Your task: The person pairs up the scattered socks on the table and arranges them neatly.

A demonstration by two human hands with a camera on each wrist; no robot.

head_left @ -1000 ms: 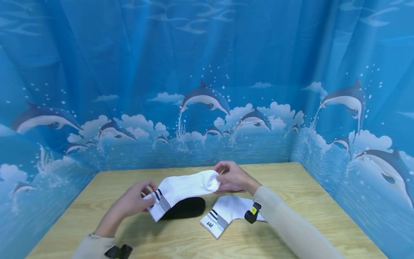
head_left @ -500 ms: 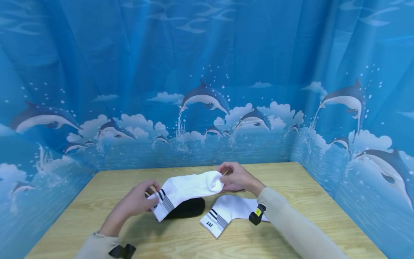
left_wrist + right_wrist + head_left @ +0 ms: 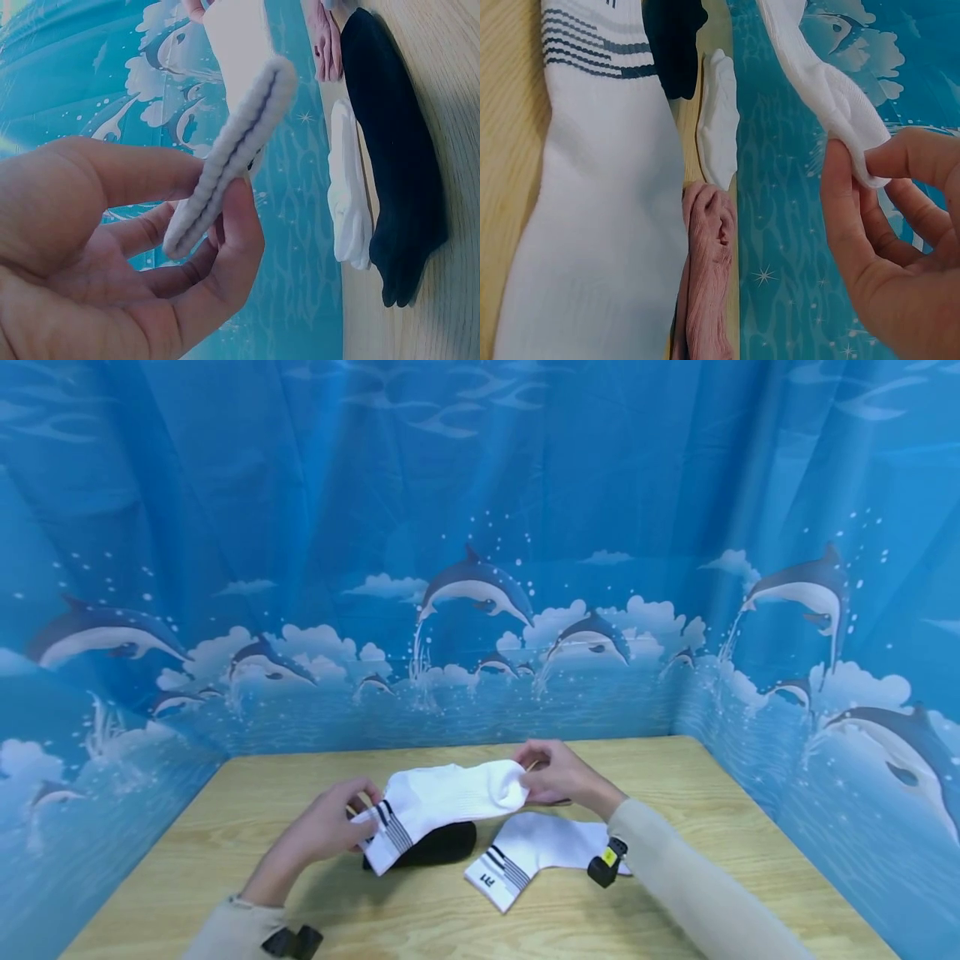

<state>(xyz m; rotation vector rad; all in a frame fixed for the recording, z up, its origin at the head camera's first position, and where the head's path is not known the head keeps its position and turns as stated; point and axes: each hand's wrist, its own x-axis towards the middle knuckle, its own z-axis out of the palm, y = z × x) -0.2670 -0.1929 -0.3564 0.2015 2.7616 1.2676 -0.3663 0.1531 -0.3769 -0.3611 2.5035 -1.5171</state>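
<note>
A white sock [image 3: 457,792] with dark stripes near its cuff is stretched between both hands above the table. My left hand [image 3: 330,822] pinches the cuff; in the left wrist view the ribbed cuff opening [image 3: 232,157] is pressed flat between thumb and fingers. The toe end is pinched by my right hand [image 3: 562,777], seen close up in the right wrist view with the toe [image 3: 859,142] between thumb and forefinger. Below lies a second striped white sock [image 3: 525,852], flat on the table. A black sock [image 3: 442,843] is partly hidden under the held one.
A pink sock [image 3: 709,262] and another white sock [image 3: 718,120] lie farther back on the wooden table [image 3: 420,918], mostly hidden in the head view by the held sock and right hand. A blue dolphin-print curtain [image 3: 360,610] stands behind the table.
Both hands have shifted slightly to the right, carrying the held white sock with them. The right hand has also come down a little. The socks on the table have stayed put.
</note>
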